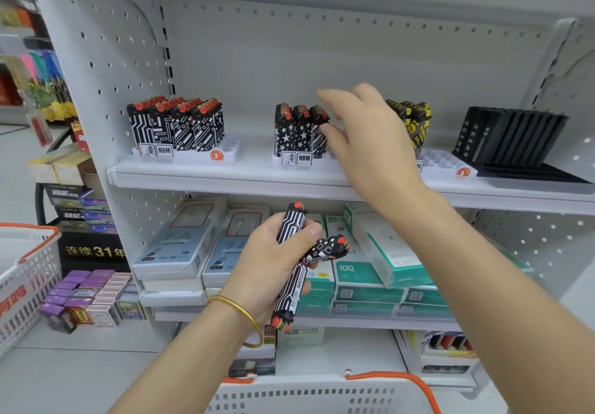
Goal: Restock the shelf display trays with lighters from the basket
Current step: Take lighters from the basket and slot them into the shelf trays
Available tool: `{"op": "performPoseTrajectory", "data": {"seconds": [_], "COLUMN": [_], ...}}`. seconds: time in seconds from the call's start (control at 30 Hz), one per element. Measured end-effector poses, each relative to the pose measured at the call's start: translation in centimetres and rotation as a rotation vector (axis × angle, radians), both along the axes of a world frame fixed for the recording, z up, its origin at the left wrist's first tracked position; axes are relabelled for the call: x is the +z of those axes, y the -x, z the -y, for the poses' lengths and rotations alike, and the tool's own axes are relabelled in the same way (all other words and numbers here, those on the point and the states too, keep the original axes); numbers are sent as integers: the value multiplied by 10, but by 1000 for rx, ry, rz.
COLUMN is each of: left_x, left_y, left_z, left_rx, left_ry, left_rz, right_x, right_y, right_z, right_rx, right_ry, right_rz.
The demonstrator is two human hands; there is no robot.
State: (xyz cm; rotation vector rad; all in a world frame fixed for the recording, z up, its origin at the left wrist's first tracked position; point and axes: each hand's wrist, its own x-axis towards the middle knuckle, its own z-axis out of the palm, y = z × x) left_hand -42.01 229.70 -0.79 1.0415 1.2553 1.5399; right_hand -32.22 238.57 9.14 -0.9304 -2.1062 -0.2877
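My left hand (pixel 273 257) grips a bundle of black-and-white patterned lighters (pixel 294 265) with orange caps, held below the upper shelf. My right hand (pixel 360 143) is raised with fingers spread and loose, right beside the middle tray's star-patterned lighters (pixel 297 130), holding nothing. The middle white tray (pixel 280 162) is partly hidden behind that hand. A left white tray (pixel 225 151) holds several line-patterned lighters (pixel 175 127). A right white tray (pixel 441 164) carries yellow-and-black lighters (pixel 415 120). The white basket (pixel 309 396) with orange handles sits at the bottom edge.
A black display rack (pixel 515 143) stands at the far right of the upper shelf (pixel 225 181). Boxed cables and chargers (pixel 363 262) fill the shelf below. A second basket (pixel 22 285) sits at left beside stacked card packs (pixel 93 297).
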Motion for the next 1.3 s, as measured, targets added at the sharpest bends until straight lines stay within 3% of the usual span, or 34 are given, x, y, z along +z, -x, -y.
{"op": "performPoseTrajectory", "data": {"seconds": [0.07, 0.13, 0.2, 0.37, 0.5, 0.63, 0.87, 0.97, 1.13, 1.3], "left_x": [0, 2, 4, 0, 0, -1, -3, -2, -4, -4], "left_y": [-1, -4, -7, -7, -7, -2, -2, -6, -5, -3], "left_z": [0, 1, 2, 1, 1, 0, 0, 0, -4, -10], "left_rx": [5, 7, 3, 43, 13, -16, -10, -25, 14, 46], "left_ry": [-7, -32, -73, -90, -96, -77, -97, -74, -13, 4], "left_rz": [-18, -12, -12, -104, -97, -62, -38, -21, -1, 49], "right_x": [-5, -12, -20, -23, -23, -16, -17, -16, 9, 22], "right_y": [-7, -11, -12, -13, -14, -22, -27, -24, -21, -8], "right_z": [15, 29, 34, 32, 30, 24, 25, 27, 11, -7], "right_rx": [168, 266, 290, 272, 385, 420, 494, 505, 464, 428], "right_ry": [140, 418, 564, 583, 679, 668, 724, 670, 531, 410], "right_rz": [-103, -19, 97, 159, -15, -235, -221, -219, -485, -441]}}
